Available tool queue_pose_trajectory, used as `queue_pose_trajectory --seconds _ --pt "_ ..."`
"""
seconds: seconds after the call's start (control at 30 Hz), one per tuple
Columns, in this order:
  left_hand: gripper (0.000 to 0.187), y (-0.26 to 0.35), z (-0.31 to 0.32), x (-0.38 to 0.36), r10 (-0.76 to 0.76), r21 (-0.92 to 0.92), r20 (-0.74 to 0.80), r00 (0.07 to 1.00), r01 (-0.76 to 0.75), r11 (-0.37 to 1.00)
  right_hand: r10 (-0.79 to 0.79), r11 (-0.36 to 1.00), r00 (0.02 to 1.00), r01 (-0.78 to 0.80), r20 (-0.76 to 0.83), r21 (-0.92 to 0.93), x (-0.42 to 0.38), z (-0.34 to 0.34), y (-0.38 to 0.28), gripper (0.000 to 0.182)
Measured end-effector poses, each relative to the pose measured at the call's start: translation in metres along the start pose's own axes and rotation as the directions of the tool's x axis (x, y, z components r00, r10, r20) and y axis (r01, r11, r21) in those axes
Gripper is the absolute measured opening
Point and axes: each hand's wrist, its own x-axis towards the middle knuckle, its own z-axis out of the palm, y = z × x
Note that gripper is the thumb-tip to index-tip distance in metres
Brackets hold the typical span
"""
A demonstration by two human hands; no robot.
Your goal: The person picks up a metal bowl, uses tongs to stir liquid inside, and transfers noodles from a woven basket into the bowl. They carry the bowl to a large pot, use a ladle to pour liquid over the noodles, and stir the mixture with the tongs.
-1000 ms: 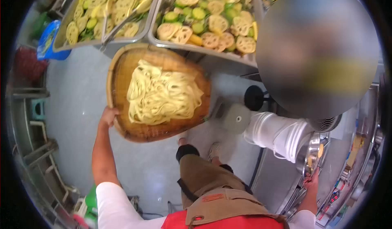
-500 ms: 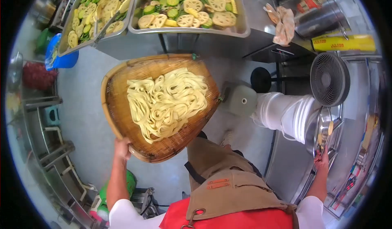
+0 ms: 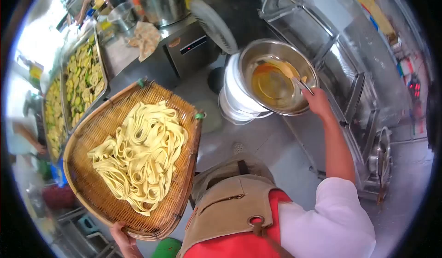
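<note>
My left hand [image 3: 120, 234] is closed on the lower rim of a flat woven bamboo basket [image 3: 83, 166], which it carries tilted in the air. Wide, flat pale noodles [image 3: 142, 159] lie in loose folded bundles across the basket. On the right, my right hand [image 3: 318, 101] is closed at the edge of a round metal bowl [image 3: 301, 57]. A thin layer of orange-brown liquid [image 3: 269, 85] coats the bowl's bottom. A wooden-ended utensil [image 3: 288, 70] leans in the bowl, its handle running under my fingers. Whether my fingers also grip that handle is hard to tell.
White buckets [image 3: 235, 92] stand beside and below the bowl, near a dark fan [image 3: 214, 25]. A metal rack [image 3: 340, 74] lies to the right. Trays of sliced vegetables [image 3: 83, 81] sit on the left counter, with a cloth [image 3: 146, 39] nearby. Another person's arm [image 3: 30, 136] shows far left.
My view has turned right, so the trays now appear at the left. The basket of noodles sits lower and further left. The bowl has come away from the rack, nearer the middle, with my right hand.
</note>
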Motion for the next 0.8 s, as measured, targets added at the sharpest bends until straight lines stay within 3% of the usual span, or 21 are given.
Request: queue_pose_trajectory --seconds 0.1,0.2,0.23,0.33,0.37,0.4,0.47,0.53,0.63,0.73,0.77,0.8 --pt "0.05 0.045 0.061 -0.051 0.212 0.01 0.012 0.977 -0.212 0.977 -0.031 0.998 0.999 0.03 0.013 0.059 -0.007 -0.012 -0.004 0.044" --pt "0.049 0.098 0.115 -0.107 0.233 0.135 0.033 0.972 -0.236 0.962 -0.081 0.984 0.997 0.079 0.005 0.158 -0.014 -0.026 -0.002 0.043" --pt "0.045 0.107 0.105 -0.099 0.203 0.121 0.052 0.978 -0.208 0.971 -0.092 0.979 0.995 0.096 -0.029 0.181 -0.025 -0.028 -0.015 0.043" --pt "0.04 0.115 0.069 -0.058 0.289 0.103 0.162 0.944 -0.307 0.946 -0.071 0.967 0.99 0.099 -0.125 0.236 -0.069 -0.014 -0.052 0.043" --pt "0.035 0.104 0.03 -0.011 0.295 0.077 0.178 0.939 -0.312 0.947 -0.067 0.959 0.983 0.11 -0.168 0.261 -0.088 0.038 -0.092 0.044" --pt "0.031 0.114 0.032 -0.011 0.288 0.097 0.183 0.94 -0.308 0.946 -0.039 0.948 0.984 0.092 -0.172 0.306 -0.094 0.054 -0.103 0.044" --pt "0.02 0.132 0.019 0.006 0.305 0.135 0.076 0.949 -0.312 0.94 -0.016 0.889 0.975 0.115 -0.221 0.443 -0.11 0.089 -0.121 0.045" --pt "0.014 0.154 -0.004 0.031 0.389 0.297 0.212 0.896 -0.439 0.848 0.022 0.797 0.957 0.158 -0.29 0.583 -0.111 0.132 -0.124 0.045" --pt "0.009 0.16 0.023 -0.011 0.46 0.214 0.188 0.868 -0.493 0.843 0.07 0.709 0.982 0.077 -0.178 0.701 -0.136 0.148 -0.154 0.043" --pt "0.008 0.175 0.022 -0.035 0.459 0.282 0.238 0.856 -0.513 0.811 0.076 0.557 0.988 0.068 -0.132 0.828 -0.154 0.161 -0.158 0.042" --pt "0.009 0.174 0.042 -0.058 0.494 0.264 0.154 0.856 -0.517 0.814 0.065 0.503 0.992 0.061 -0.108 0.862 -0.16 0.159 -0.161 0.041" --pt "0.009 0.183 0.05 -0.073 0.498 0.316 0.169 0.85 -0.526 0.79 0.055 0.449 0.996 0.044 -0.076 0.892 -0.166 0.156 -0.162 0.041"
